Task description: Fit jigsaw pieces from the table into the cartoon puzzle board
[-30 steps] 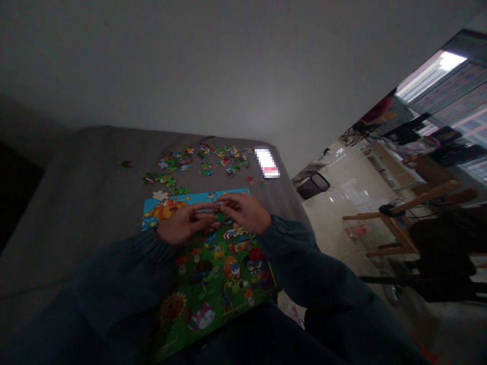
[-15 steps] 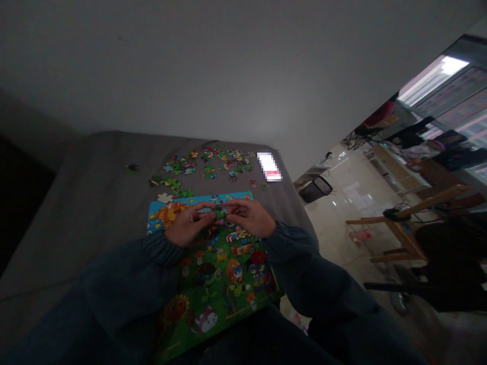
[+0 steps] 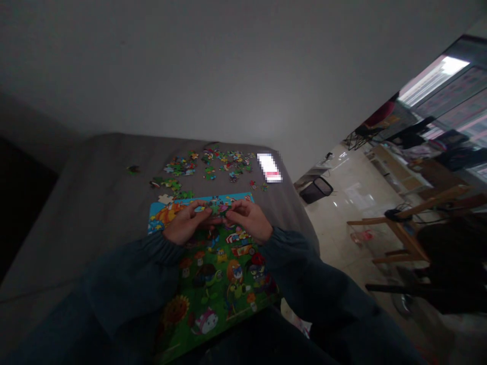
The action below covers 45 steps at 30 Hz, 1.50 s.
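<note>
My left hand point(image 3: 185, 223) and my right hand point(image 3: 251, 221) meet over the upper part of a colourful cartoon puzzle sheet point(image 3: 207, 299). Between their fingertips are small green jigsaw puzzle pieces point(image 3: 216, 208); their exact outline and number are blurred. Thumb and fingers of each hand are pinched together on them. The sheet, printed with cartoon characters on green with a blue top edge, lies tilted towards my lap. Part of its upper print is hidden beneath my hands.
Beyond the sheet, loose puzzle pieces point(image 3: 179, 166) lie scattered on the grey cloth point(image 3: 99, 203), one dark piece point(image 3: 133, 169) apart at left. A bright-screened phone point(image 3: 269, 167) lies at the right edge. A waste bin point(image 3: 316, 189) and wooden chair point(image 3: 405, 228) stand on the floor.
My fingers have shifted on the puzzle pieces, the left fingertips curling back and the right hand turning slightly. More of the green pieces shows between them. The other things stay put.
</note>
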Motion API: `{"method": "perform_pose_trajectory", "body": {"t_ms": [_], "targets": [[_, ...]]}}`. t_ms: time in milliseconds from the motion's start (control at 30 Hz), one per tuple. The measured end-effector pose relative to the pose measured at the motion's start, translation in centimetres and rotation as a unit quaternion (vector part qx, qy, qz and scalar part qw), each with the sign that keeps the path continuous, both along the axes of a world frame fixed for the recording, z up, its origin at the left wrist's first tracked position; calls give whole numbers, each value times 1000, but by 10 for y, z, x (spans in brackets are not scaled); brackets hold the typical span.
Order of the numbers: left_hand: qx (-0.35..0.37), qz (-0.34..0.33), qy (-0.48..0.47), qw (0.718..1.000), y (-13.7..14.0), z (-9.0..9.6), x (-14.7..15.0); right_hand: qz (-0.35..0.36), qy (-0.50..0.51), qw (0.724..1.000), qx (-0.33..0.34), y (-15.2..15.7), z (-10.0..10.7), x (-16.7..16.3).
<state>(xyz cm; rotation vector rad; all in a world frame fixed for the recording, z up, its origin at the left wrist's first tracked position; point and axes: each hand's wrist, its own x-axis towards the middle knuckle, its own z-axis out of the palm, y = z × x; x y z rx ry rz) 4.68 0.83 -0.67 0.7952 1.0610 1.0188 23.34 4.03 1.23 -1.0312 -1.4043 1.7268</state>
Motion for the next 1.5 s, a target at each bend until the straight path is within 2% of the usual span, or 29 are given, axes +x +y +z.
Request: {"method": "perform_pose_trajectory", "body": {"t_ms": [200,467,1000,1267,1333,1400,1500], "targets": [[5,1,8,1000,-3,6,2,-10,-3,1000,6,-5,-6,-5],[13,-8,21,1000,-2,8,1,-5,-21,999,24,-8,-3,-4],[35,-28,65,997,-3,5,1,8,-37,999,-20,-11,-5,-7],[54,-30,109,992,-6,10,1,50,-59,996,-33,-13,-9,-5],[67,-37,123,989,-7,11,1,60,-79,995,-4,-10,-5,0],[82,-54,133,986,-9,10,2,73,-126,986,79,-6,2,4],[103,-81,137,982,-12,6,4,119,-194,952,203,3,12,6]]}}
